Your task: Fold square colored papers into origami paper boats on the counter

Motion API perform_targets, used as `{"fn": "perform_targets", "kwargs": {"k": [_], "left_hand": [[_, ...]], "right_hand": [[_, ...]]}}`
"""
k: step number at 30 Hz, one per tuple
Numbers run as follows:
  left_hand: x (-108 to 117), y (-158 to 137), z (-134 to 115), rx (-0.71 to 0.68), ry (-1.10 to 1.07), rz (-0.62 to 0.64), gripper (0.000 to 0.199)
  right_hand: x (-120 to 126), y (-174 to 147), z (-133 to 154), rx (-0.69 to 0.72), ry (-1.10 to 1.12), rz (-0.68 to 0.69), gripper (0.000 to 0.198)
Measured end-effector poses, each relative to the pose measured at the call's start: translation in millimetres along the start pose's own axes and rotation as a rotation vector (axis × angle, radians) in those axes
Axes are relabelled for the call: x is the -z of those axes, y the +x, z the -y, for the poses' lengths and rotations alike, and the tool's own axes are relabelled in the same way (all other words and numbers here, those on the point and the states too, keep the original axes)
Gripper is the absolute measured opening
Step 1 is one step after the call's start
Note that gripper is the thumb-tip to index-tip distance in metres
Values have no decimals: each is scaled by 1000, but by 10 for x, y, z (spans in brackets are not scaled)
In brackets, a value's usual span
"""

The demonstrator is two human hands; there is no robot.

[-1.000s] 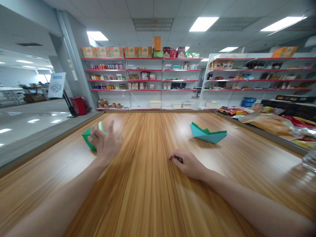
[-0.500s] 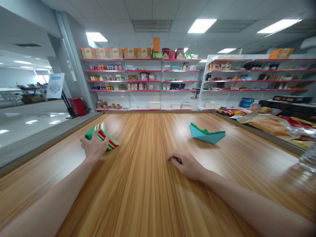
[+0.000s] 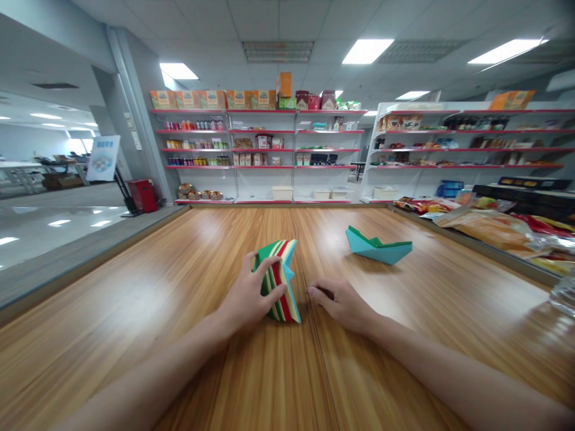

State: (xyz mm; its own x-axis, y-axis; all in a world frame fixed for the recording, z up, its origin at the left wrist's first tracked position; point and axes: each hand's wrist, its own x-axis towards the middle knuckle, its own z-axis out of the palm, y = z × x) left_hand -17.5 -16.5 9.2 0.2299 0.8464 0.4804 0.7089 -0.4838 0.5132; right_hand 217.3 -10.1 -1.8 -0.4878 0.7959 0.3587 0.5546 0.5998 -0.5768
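Observation:
My left hand [image 3: 249,297] is closed around a stack of folded paper boats [image 3: 279,288] near the middle of the table. The nested layers show as green, cream and red stripes, with light blue at the right-hand side. The stack is tipped on its side, and my fingers and thumb cover part of its left. Just to its right, my right hand [image 3: 339,302] rests on the tabletop with curled fingers, and nothing shows in them. Beyond that hand, a separate paper boat [image 3: 380,250], light blue with a green inside, sits apart from both hands.
The wooden table [image 3: 135,341] has a raised rim along its back and sides. Snack packets [image 3: 489,230] lie past the right rim, with a clear plastic thing [image 3: 563,294] at the right edge. Stocked shelves [image 3: 263,170] stand behind.
My left hand has carried the stack of paper boats from the left of the table to the middle, closer to me, and turned it. My right hand and the blue boat have stayed put.

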Motion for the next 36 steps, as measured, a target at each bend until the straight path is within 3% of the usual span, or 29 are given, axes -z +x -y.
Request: {"fn": "perform_targets", "kwargs": {"k": [3,7,15,19,24,29,36], "left_hand": [[-63,-94,-256,-51,-44,67,48],[-83,-140,-376,-38,-44,102,50],[-101,-158,-342,-72,31,71,56],[-87,-160,-311,-230,94,22,57],[-65,-151,-248,-457,145,99,40],[-38,-129,-203,-479,155,108,37],[-20,-109,-199,-478,167,101,37]], "right_hand": [[-55,-30,57,-1,126,-3,33],[-95,-56,121,-1,261,-6,35],[-92,-48,179,-28,302,-8,33],[-107,-37,177,-66,284,1,31],[-94,-35,161,-23,269,12,23],[-108,-50,171,10,224,96,24],[-126,-67,184,1,173,41,25]]}}
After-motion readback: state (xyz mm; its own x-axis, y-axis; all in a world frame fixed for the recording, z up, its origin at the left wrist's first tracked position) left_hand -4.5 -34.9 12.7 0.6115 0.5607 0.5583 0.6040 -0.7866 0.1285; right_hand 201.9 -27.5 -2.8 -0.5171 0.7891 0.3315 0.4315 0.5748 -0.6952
